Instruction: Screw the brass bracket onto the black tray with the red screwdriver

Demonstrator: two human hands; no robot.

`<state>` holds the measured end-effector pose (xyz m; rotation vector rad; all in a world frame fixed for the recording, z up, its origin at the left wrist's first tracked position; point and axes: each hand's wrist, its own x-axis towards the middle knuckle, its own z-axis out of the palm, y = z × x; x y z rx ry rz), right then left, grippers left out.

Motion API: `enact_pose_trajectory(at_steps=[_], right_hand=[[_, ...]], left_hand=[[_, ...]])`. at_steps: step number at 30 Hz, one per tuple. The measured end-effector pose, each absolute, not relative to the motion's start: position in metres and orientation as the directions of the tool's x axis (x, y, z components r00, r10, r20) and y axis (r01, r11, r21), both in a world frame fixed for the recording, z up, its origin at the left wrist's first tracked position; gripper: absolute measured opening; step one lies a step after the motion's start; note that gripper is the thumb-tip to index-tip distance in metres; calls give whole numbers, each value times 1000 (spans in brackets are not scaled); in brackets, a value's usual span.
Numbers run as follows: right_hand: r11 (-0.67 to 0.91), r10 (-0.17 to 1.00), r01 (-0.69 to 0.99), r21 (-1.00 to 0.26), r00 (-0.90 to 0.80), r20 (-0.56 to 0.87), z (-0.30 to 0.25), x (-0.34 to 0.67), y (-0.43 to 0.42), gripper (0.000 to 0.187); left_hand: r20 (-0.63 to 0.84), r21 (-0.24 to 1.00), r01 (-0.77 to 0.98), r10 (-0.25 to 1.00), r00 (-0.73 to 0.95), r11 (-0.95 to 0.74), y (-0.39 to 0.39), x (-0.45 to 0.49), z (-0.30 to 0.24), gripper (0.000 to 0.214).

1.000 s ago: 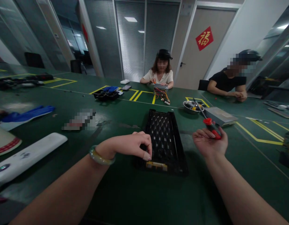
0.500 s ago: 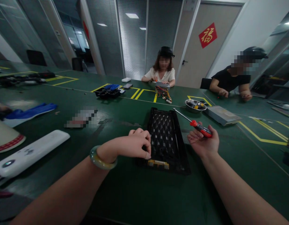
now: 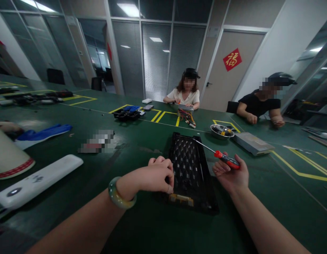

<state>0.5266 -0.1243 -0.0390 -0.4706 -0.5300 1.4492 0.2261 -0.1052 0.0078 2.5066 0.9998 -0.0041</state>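
Observation:
A black perforated tray-like panel [image 3: 188,165] lies flat on the green table [image 3: 142,225] in front of me, with a small yellow-edged board at its near end. My left hand [image 3: 156,176], a jade bangle on its wrist, has curled fingers gripping the panel's near left edge. My right hand [image 3: 231,174] lies palm up to the right of the panel and holds a red-handled screwdriver [image 3: 224,159], whose shaft points back left over the panel's far corner.
A metal bowl [image 3: 221,131] and a grey drive box [image 3: 252,143] sit beyond my right hand. A long white device [image 3: 36,181] and a blue cloth [image 3: 44,132] lie at the left. Two people sit at the far side, with a bundle of wires [image 3: 188,116].
The screwdriver in my right hand has swung from upright to lying level, tip pointing back left. My left hand stays on the panel. The camera has tilted up a little.

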Motion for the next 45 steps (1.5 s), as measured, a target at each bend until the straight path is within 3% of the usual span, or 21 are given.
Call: enact_pose_trajectory(at_steps=[11,21,34,38,45], right_hand=[[57,998,-810,-584,40,43,-38,527,-126,29],[37,999,-822,-568,14,46,-36,526,-127,26],[77,969,-956,-284,4,248,29,505,-177,15],[152,949,-967,-205,84,305,49,500,-197,26],[237,957,-927,-290,171,233,63,497,-212,30]], left_hand=[[-71,406,612,644,762,-679,-109,224,7,6],[15,342,506,543,840,-792,-109,220,6,13],[-45,388,523,552,833,-759,-106,219,6,11],[-57,382,534,557,828,-754,-106,219,6,9],[-74,383,540,557,827,-750,-105,220,7,14]])
